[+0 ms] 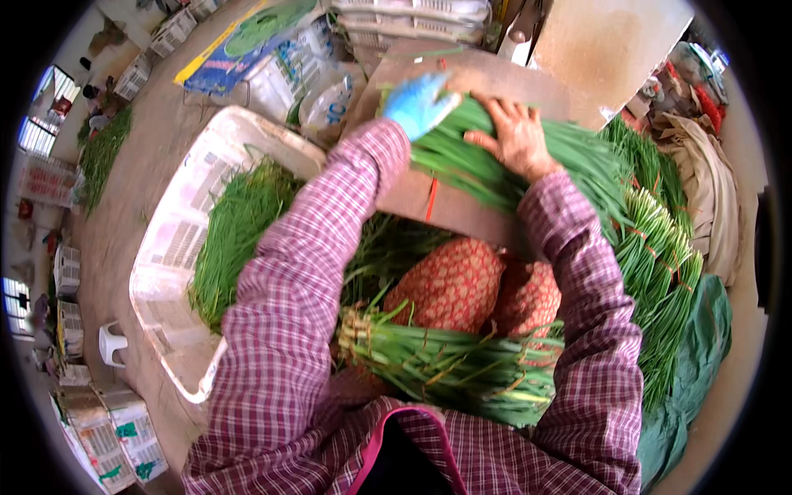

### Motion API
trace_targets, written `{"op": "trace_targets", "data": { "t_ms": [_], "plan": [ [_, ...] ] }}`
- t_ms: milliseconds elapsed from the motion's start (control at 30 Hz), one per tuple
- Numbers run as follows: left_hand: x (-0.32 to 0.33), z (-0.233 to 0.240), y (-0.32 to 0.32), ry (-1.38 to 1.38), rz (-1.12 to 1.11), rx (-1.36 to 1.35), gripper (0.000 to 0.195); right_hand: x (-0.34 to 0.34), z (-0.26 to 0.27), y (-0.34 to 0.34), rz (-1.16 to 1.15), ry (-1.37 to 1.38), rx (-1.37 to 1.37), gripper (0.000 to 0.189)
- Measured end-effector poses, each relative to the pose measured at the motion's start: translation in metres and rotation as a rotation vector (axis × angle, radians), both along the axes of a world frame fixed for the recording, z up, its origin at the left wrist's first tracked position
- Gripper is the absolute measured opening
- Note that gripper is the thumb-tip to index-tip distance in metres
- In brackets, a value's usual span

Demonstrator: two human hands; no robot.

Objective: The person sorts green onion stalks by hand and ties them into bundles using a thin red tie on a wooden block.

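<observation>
Long green leafy stalks, like garlic chives, lie spread across a brown board in front of me. My left hand, in a blue glove, is blurred at their left end with its fingers apart; whether it grips any stalks cannot be told. My bare right hand rests flat over the middle of the stalks with spread fingers. A red tie hangs over the board's near edge. Another bundle of leafy stalks lies close to my body, beside my lap, which is covered in red patterned cloth.
At the left stands a white plastic crate holding loose greens. Tied green bundles are piled at the right on green sheeting. Stacked crates and a large upright panel stand beyond the board.
</observation>
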State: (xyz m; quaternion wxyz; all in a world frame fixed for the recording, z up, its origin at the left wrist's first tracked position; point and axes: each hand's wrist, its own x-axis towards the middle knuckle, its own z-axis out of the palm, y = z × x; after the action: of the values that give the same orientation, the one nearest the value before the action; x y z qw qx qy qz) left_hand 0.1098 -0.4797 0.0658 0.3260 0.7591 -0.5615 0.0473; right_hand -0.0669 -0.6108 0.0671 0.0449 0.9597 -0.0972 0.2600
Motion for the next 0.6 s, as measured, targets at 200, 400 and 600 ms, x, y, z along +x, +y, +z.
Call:
{"op": "trace_targets", "data": {
  "t_ms": [200, 400, 600],
  "plan": [
    [-0.003, 0.036, 0.129, 0.456, -0.106, -0.296, 0.048, -0.039, 0.042, 0.014, 0.075, -0.020, 0.083, 0.076],
    [-0.066, -0.055, 0.347, 0.706, 0.199, -0.135, 0.062, -0.139, 0.057, 0.126, 0.416, 0.268, 0.725, 0.090],
    [-0.196, -0.066, 0.400, 1.017, -0.018, 0.265, 0.095, -0.208, 0.029, 0.197, 0.244, 0.458, 0.599, 0.117]
  ]
}}
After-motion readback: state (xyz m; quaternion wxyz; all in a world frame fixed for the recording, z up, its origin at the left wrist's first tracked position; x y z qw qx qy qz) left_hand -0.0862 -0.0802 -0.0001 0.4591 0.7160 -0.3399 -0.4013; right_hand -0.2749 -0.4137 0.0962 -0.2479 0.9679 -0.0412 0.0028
